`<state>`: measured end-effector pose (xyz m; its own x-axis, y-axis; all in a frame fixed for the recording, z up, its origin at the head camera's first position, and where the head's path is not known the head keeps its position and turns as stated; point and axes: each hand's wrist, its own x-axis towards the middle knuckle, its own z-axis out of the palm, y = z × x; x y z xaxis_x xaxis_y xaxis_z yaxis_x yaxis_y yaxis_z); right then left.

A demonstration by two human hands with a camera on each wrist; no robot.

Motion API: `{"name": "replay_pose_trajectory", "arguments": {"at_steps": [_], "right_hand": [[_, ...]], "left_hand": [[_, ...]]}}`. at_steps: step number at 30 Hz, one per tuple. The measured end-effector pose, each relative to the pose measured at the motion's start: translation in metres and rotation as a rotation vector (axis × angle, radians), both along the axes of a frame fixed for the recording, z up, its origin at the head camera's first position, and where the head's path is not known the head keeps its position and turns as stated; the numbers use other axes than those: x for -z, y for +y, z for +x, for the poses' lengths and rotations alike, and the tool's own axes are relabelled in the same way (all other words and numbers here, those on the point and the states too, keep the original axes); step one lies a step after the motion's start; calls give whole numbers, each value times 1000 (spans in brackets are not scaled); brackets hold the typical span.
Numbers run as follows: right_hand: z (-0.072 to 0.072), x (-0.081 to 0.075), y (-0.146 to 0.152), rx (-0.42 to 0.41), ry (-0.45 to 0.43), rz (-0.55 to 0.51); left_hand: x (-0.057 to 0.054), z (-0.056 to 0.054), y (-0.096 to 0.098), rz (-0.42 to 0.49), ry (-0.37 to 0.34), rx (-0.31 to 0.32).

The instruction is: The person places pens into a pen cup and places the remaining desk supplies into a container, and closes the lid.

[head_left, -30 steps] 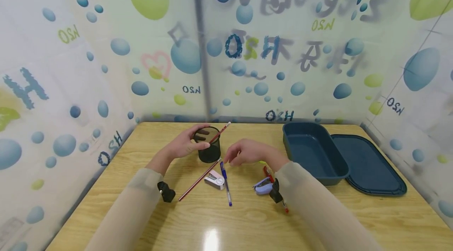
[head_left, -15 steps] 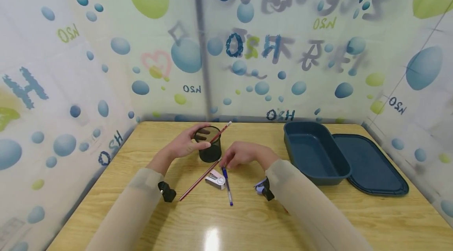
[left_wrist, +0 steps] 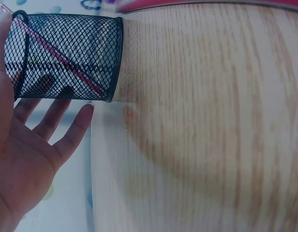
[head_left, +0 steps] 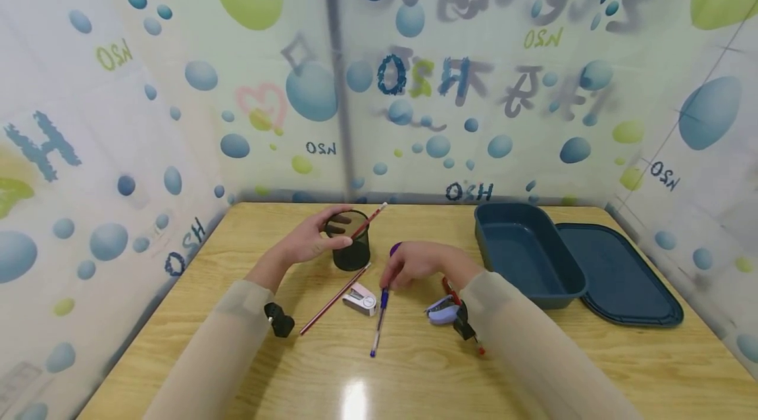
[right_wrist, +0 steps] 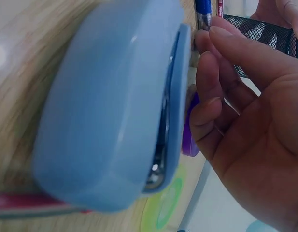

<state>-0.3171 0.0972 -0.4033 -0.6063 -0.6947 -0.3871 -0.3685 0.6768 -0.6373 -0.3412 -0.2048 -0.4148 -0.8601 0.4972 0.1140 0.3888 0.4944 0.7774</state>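
My left hand [head_left: 310, 239] holds a black mesh pen holder [head_left: 352, 257] near its rim, thumb in front and fingers behind. A red pencil [head_left: 374, 214] leans inside it; the mesh shows its lower end in the left wrist view. With thumb and fingertips my right hand [head_left: 416, 261] pinches the upper end of a blue pen [head_left: 379, 324], whose other end points toward the front of the table. Left of the pen lie a pink-and-white stapler [head_left: 361, 299] and a second red pencil [head_left: 334, 299], slanted. A light blue stapler [right_wrist: 105, 106] fills much of the right wrist view.
Under the right wrist lies a red pen [head_left: 480, 346], partly hidden. A purple round item [right_wrist: 190, 130] and a yellow-green ring [right_wrist: 161, 203] sit beyond the blue stapler. A dark blue bin [head_left: 562, 298] and its flat lid [head_left: 628, 282] occupy the right side.
My right hand reached left to the blue pen, took its upper end, then shifted right and nearer, swinging the pen's lower end left. The left hand and pen holder stayed put.
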Motion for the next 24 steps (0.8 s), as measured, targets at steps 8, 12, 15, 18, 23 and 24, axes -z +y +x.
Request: {"name": "replay_pose_trajectory", "arguments": {"at_steps": [8, 12, 15, 18, 23, 24], "right_hand": [[3, -2, 6, 7, 6, -27], [3, 0, 7, 7, 5, -11], [4, 3, 8, -3, -8, 8], [6, 3, 8, -3, -14, 17], [11, 2, 9, 12, -14, 39], [12, 2, 9, 15, -11, 46]], "left_hand": [[1, -1, -1, -4, -7, -9], [2, 1, -1, 2, -11, -2], [2, 2, 0, 4, -8, 8], [0, 3, 0, 6, -5, 6], [-2, 4, 1, -2, 1, -4], [-2, 4, 1, -5, 1, -4]]}}
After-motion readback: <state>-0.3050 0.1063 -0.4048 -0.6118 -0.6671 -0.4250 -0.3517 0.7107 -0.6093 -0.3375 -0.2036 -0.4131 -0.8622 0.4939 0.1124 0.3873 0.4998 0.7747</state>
